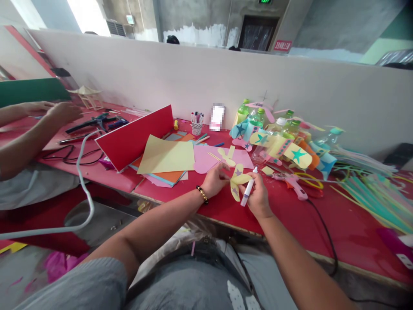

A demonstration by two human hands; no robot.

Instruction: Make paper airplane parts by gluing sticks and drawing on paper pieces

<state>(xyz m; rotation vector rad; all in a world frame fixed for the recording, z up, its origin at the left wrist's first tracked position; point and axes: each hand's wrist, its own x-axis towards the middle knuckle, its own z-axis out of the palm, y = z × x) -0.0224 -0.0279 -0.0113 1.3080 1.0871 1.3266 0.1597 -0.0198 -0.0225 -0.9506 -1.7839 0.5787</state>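
A yellow paper propeller (pixel 235 188) with purple stars on its blades is held up over the red table. My left hand (pixel 215 181), wearing a beaded bracelet, pinches its left side. In my right hand (pixel 260 199) is a white marker (pixel 247 193), tilted, and the fingers also touch a blade of the propeller. Just beyond lies another yellow paper propeller (pixel 227 156) on a pink paper sheet (pixel 244 159). A small yellow paper piece (pixel 267 171) rests right of my right hand.
Plastic bottles with paper wings (pixel 284 137) stand at the back right. Nearby lie a pink glue gun (pixel 295 184) with its cord and many coloured strips (pixel 377 198). Left are paper sheets (pixel 167 156), a red board (pixel 138 137) and a co-worker's arms (pixel 35 125). A pen cup (pixel 196 127) stands behind.
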